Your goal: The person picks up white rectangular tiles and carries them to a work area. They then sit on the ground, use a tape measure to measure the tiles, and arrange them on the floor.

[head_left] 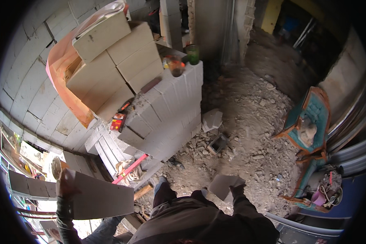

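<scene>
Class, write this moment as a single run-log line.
Left hand: grips large grey block | Right hand: holds smaller grey piece | Ahead: stacked pale blocks, rubble

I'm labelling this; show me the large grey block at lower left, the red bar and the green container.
Large grey block (103, 197), head view: middle of its broad face.
Red bar (130, 168), head view: middle of its length.
Green container (193, 55), head view: side wall.
</scene>
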Available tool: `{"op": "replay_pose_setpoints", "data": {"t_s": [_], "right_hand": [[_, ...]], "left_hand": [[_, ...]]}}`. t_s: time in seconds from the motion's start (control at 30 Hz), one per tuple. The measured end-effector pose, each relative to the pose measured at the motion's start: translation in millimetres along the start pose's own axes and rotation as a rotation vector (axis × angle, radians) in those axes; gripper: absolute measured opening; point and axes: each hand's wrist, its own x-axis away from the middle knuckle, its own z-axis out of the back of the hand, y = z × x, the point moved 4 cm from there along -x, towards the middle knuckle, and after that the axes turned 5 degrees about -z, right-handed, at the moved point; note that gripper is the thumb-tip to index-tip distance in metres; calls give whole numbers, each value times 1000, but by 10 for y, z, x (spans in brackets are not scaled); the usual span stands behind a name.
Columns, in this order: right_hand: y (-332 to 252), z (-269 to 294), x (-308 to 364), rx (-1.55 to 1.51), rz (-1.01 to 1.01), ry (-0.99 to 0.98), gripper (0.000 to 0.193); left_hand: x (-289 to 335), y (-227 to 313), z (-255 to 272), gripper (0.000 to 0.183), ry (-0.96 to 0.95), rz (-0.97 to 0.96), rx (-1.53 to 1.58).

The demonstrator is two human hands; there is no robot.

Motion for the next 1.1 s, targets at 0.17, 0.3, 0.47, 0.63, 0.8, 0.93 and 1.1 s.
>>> {"op": "replay_pose_setpoints", "data": {"t_s": [0.17,0.3,0.47,0.63,0.8,0.93,1.1], "right_hand": [[658,161,43,38,-56,-78,132],[1326,239,98,51,-151,-94,134],[2187,242,-275,-208,254,4,96],[2640,865,24,-203,-443,30,128],[3241,1100,494,-330,-730,24,124],[3455,1074,666,-401,-872,84,123],[3586,1149,991,-470,-983,85,123]], "left_hand": [[509,20,-1263,121,-72,-42,-464],[598,702,-2261,129,-290,213,-388],[513,1232,-3698,136,-461,23,-443],[50,1664,-4756,134,-620,-93,-532],[-577,2712,-5725,133,-718,-425,-678],[-1067,3706,-6394,132,-779,-651,-787],[-1269,4954,-7135,131,-834,-919,-879]]}}
